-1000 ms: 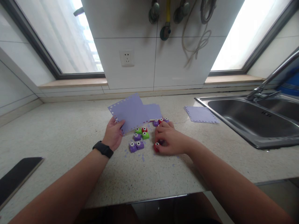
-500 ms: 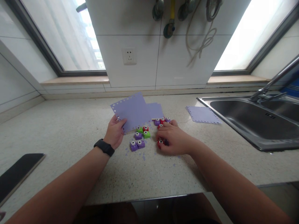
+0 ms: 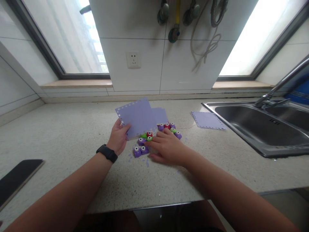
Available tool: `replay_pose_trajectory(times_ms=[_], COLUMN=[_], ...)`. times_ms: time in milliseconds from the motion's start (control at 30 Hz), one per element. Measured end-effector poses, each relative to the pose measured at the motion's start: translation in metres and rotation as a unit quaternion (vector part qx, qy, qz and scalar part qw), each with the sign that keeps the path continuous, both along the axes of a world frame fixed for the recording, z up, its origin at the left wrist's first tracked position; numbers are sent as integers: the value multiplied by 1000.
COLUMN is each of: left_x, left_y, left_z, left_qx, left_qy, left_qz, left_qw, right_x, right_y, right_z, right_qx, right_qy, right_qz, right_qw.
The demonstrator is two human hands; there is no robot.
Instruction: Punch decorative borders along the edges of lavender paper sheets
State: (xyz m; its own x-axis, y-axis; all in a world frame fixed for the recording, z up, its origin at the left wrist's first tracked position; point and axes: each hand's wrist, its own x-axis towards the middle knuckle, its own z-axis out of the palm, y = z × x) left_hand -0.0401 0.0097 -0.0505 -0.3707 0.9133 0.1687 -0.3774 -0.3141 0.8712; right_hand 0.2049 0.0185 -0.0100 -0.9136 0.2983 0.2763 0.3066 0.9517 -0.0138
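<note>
My left hand (image 3: 118, 138) is closed on a sheet of purple paper (image 3: 137, 116), thumb on top, holding it tilted above the counter. Small punched holes run along the sheet's left and upper edges and its lower edge. My right hand (image 3: 169, 146) reaches over a group of small craft punches, its fingers stretched leftward and apart from the thumb. Its fingertips are at a green punch (image 3: 149, 138). Near them sit a red punch (image 3: 149, 134) and several purple punches (image 3: 137, 152). More punches (image 3: 178, 135) stand behind the right hand, which hides part of the group.
Behind the held sheet lies more purple paper (image 3: 159, 115). A stack of punched sheets (image 3: 209, 120) lies by the steel sink (image 3: 243, 129) on the right. Purple paper bits (image 3: 147, 163) dot the counter. A dark flat object (image 3: 19, 177) lies at the left edge.
My right hand has moved left from a red punch to the green punch, uncovering a green and a purple punch behind it. The left hand still holds the sheet in nearly the same place.
</note>
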Motion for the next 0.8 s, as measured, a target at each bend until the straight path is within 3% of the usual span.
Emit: replay_pose_trajectory(times_ms=[233,567,667,800], left_x=[0,-4,-5,-7], left_y=[-2,2,4,4], left_z=[-1,-3,-4,-3], left_qx=[-1,-23,-25,-38], left_qy=[8,-9,-14,-16], left_qz=[-2,12,12,10], left_qw=[1000,1000,1000,999], right_x=[-8,-9,-4,8], right_y=[-3,-1,0,4], right_z=[-1,0,2,4], right_qx=[14,-39,-78,-184], right_qy=[-4,3,36,112], right_qz=[16,65,65,-2], right_qw=[1000,997,994,976])
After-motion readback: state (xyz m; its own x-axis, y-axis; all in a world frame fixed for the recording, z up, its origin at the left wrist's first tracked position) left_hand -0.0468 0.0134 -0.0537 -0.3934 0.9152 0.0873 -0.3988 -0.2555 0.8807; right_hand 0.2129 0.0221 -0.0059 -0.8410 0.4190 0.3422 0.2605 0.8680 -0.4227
